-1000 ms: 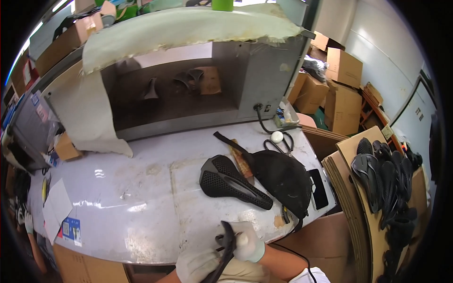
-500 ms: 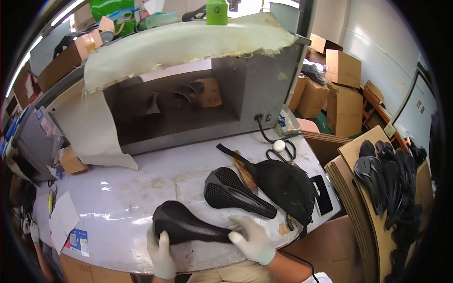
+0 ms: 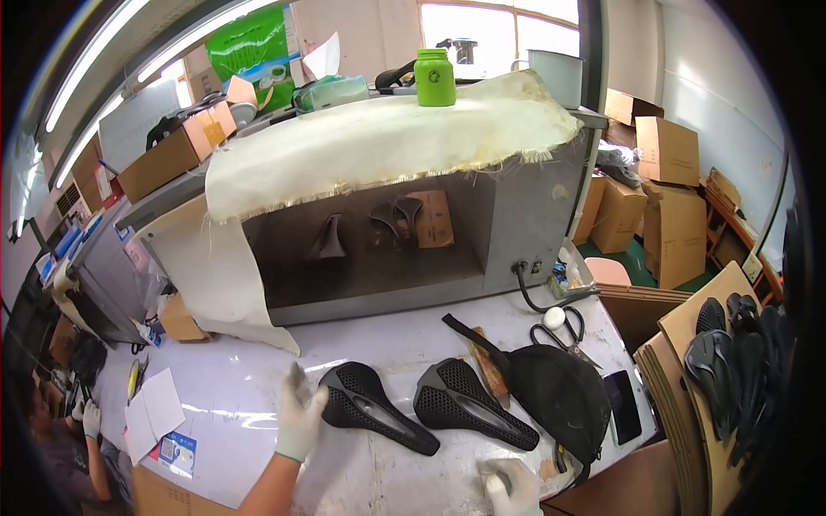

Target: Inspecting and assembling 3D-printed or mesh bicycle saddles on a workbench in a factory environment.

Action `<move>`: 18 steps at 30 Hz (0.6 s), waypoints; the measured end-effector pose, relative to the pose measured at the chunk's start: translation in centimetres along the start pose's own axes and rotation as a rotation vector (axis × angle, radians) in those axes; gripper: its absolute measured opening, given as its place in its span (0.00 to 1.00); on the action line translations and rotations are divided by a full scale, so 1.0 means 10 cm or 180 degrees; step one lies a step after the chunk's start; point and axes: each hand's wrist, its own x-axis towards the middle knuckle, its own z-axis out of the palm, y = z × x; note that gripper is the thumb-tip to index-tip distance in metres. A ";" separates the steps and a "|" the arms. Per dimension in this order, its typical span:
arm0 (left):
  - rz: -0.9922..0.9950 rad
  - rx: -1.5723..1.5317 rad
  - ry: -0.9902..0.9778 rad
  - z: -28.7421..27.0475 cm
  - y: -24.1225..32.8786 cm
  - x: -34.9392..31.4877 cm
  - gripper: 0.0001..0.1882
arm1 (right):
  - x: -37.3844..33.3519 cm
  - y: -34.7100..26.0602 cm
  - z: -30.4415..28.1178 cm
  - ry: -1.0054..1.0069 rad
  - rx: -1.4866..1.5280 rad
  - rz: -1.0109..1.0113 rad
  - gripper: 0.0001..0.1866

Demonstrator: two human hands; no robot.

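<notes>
Two black bicycle saddles with honeycomb-like perforated tops and long central slots lie side by side on the white table. The left saddle (image 3: pixel 366 402) is nearest my left hand (image 3: pixel 301 413), which is open beside its wide end, fingers apart and holding nothing; whether the fingertips touch it I cannot tell. The right saddle (image 3: pixel 469 404) has its nose pointing to the lower right. Near the front table edge, below that saddle, my right hand (image 3: pixel 509 488) is empty, its fingers loosely bent and apart. Both hands wear pale gloves.
A grey metal box (image 3: pixel 379 297) with a pale cloth flap stands behind, saddle shapes inside it. A black pouch (image 3: pixel 559 400), scissors (image 3: pixel 564 331) and a phone (image 3: pixel 626 406) lie right. More saddles (image 3: pixel 731 370) rest on cardboard; another person (image 3: pixel 73 447) sits far left.
The saddle that both hands held has been set down on the table, left of the other one. My hands have let go and drawn apart; the view has tilted up.
</notes>
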 end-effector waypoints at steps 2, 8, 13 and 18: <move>0.1115 0.1571 0.0082 0.04 0.30 0.38 0.30 | -0.03 0.04 0.00 0.0027 -0.0001 -0.0003 0.12; -0.1518 -0.1907 0.0106 0.53 0.24 2.20 0.24 | -0.01 0.02 -0.03 0.0109 -0.0029 0.0026 0.12; -0.1474 -0.2261 0.0352 0.27 -0.19 3.00 0.14 | -0.01 0.01 0.01 0.0020 -0.0006 -0.0044 0.13; -0.1040 -0.2416 0.0210 0.44 0.27 1.83 0.07 | 0.00 0.05 -0.02 0.0092 0.0025 0.0042 0.13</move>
